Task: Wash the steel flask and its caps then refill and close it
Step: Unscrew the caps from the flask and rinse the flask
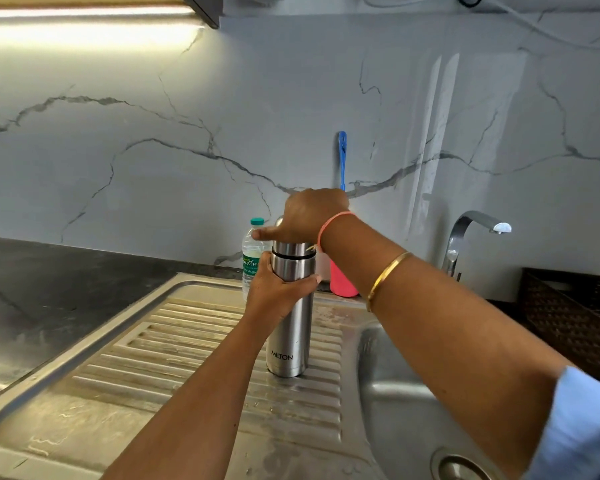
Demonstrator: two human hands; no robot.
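Observation:
The steel flask [289, 336] stands upright on the ribbed drainboard [194, 344] of the steel sink. My left hand [278, 289] grips its upper body, fingers wrapped round it just below the black ring. From above, my right hand [307, 216] covers the steel outer cap [291, 248] and holds it, thumb pointing left. The cap sits on the flask's top. Any inner cap is hidden.
A plastic water bottle [252, 252] with a teal lid stands behind the flask. A pink container [342, 284] holds a blue brush [342, 157] against the marble wall. The sink basin [406, 403] and tap [471, 230] lie right, with a dark basket [575, 313] beyond.

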